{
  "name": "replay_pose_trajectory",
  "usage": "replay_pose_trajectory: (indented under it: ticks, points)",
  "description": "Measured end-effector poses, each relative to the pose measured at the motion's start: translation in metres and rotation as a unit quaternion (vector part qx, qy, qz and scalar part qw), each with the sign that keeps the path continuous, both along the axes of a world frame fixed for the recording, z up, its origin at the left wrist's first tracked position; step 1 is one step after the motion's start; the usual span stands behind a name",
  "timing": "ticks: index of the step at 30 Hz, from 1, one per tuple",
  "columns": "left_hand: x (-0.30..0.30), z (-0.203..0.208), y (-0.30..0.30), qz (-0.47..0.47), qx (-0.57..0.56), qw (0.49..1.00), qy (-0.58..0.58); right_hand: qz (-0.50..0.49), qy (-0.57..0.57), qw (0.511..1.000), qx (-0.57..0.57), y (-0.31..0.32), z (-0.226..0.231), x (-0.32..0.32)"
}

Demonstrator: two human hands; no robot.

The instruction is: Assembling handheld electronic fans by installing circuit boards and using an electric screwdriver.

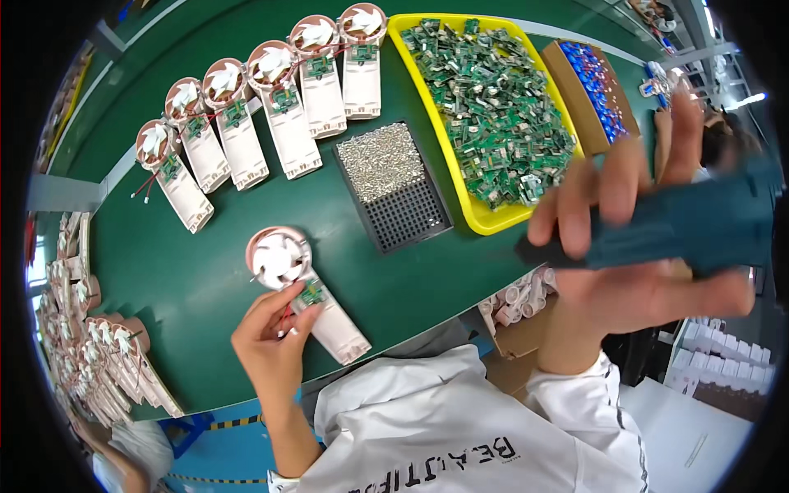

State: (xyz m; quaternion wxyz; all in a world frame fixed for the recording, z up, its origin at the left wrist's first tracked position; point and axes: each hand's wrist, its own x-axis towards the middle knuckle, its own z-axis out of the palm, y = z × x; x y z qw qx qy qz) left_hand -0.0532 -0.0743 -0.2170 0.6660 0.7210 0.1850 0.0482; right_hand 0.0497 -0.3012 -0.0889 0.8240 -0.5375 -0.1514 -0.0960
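In front of me a pinkish-white handheld fan half-shell [341,335] lies on the green table, its white fan blades [278,259] facing up. My left hand [271,329] has thumb and fingers closed on a small green circuit board [311,293] in the middle of that shell, with thin red wires beside the fingers. Raised on the right, my right hand [637,287] grips a dark teal power screwdriver [682,226], slightly blurred. Its dark tip points left, over the table's near edge and apart from the fan.
Several similar fan shells [292,144] stand in a row at the far left. A black tray [403,220] holds small metal screws. Beside it, a yellow bin [485,223] is heaped with circuit boards. A cardboard box [567,82] holds blue parts. More fans [107,361] are piled at the left.
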Motion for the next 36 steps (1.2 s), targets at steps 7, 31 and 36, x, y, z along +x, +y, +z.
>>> replay_pose_trajectory:
  ticks: [7, 31, 36]
  points:
    - [0.022, -0.003, -0.024, -0.029, -0.039, 0.999, 0.010, 0.007, 0.047, 0.984, 0.174, -0.029, -0.092, -0.003]
    - [0.036, 0.000, -0.031, -0.046, -0.032, 0.998, 0.027, 0.133, -0.048, 0.984, 0.104, -0.016, -0.105, 0.027]
    - [0.035, -0.001, -0.032, -0.047, -0.034, 0.998, 0.028, 0.131, -0.115, 0.985, -0.003, -0.009, -0.102, 0.025]
